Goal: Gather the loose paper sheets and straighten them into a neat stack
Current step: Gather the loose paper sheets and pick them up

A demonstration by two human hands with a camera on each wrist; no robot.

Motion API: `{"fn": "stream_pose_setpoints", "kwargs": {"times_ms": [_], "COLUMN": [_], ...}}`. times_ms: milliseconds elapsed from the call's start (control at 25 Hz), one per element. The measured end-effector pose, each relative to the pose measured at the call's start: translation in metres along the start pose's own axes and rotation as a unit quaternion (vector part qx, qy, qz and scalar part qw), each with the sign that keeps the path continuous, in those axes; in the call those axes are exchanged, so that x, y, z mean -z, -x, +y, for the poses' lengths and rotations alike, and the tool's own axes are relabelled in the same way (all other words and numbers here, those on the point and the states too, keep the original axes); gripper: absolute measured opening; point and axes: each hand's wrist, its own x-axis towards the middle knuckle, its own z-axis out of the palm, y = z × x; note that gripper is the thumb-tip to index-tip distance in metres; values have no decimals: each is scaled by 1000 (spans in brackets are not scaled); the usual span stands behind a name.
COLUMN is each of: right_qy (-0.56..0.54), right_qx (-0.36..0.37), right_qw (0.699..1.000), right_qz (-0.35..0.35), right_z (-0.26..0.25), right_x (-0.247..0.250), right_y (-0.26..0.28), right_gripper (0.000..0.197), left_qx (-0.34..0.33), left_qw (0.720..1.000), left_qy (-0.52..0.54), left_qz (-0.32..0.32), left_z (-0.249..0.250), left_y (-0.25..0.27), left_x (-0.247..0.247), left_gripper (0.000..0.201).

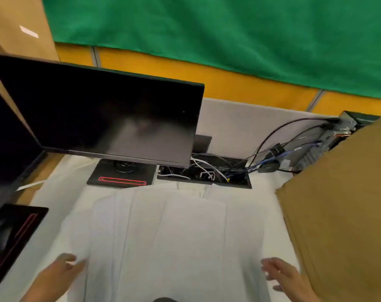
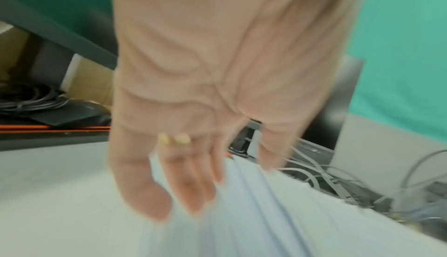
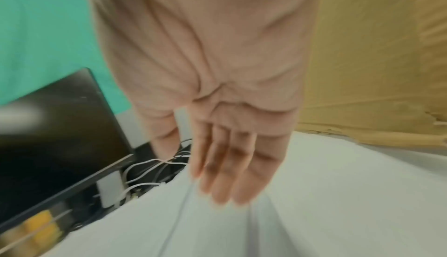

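**Hand and Sheet Positions at the Desk**

A spread of loose white paper sheets [image 1: 163, 236] is laid out on the white desk surface [image 1: 272, 210], fanned so that their long edges overlap and run away from the person. The far ends of the sheets are located just in front of the black square monitor base with a red outline [image 1: 122, 173] and the black recessed cable tray filled with white, black and blue wires [image 1: 207, 173].

The left hand [image 1: 61, 271] is positioned at the near left edge of the sheets. Its fingers are extended and only slightly bent; in the left wrist view the fingertips [image 2: 193, 200] are seen over the fanned edges, and nothing is gripped. Contact with the paper cannot be confirmed because of blur.

The right hand [image 1: 283, 275] is positioned at the near right edge of the sheets, with fingers straight and spread. In the right wrist view the fingers [image 3: 225, 175] are seen above the paper, with nothing held.

A large brown cardboard box [image 1: 342, 214] is located beside the right hand. A dark flat monitor screen [image 1: 102, 118] is mounted above the base.
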Motion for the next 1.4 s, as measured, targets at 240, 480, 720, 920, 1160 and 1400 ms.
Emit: {"fn": "stream_pose_setpoints", "kwargs": {"times_ms": [240,480,720,920,1160,1400], "right_qy": [-85,-83,-143,-142,-133,-249], "right_qx": [-83,-64,-77,-42,-28,82], "right_qw": [992,992,985,985,978,944], "right_qz": [42,-66,-57,-94,-157,-199], "right_z": [-48,-81,-72,-86,-93,-110], "right_x": [-26,-74,-91,-115,-136,-102], "right_y": [-46,-53,-57,-38,-23,13], "right_gripper": [31,70,92,67,81,78], "left_qx": [110,4,86,52,-26,-133], "left_qw": [992,994,887,917,919,876], "left_qy": [63,106,418,321,301,390], "left_qz": [26,-33,-175,-231,-254,-251], "left_z": [55,94,87,104,129,124], "left_y": [-14,-5,-2,18,58,71], "left_x": [-24,-63,-65,-76,-83,-53], "left_gripper": [75,36,56,101,62,86]}}
